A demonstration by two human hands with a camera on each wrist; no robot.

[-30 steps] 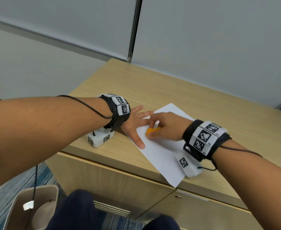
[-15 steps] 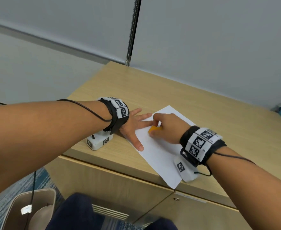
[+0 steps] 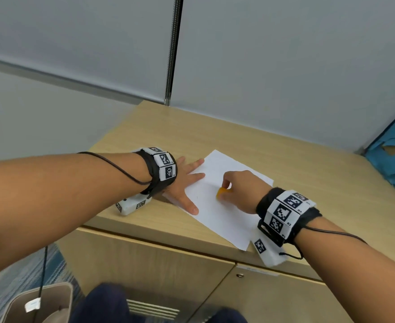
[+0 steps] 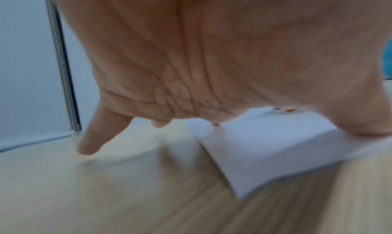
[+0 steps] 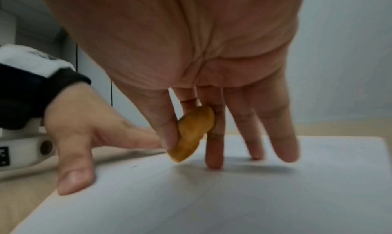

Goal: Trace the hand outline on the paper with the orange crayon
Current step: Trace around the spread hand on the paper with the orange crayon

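An orange crayon (image 5: 194, 133), a short rounded stub, is pinched between the thumb and fingers of the right hand (image 3: 240, 191), its tip just above a white sheet of paper (image 3: 226, 220). The left hand (image 3: 184, 183) lies flat with fingers spread, thumb and fingertips on the sheet's left edge, on a light wooden cabinet top (image 3: 308, 178).

Orange crayon (image 3: 221, 191) on white paper (image 3: 224, 213); light wood-grain surface (image 3: 296, 169). Both wristbands (image 3: 285, 213) are black, carrying white tiles printed with black square-code patterns. Grey wall (image 3: 285, 54) behind.
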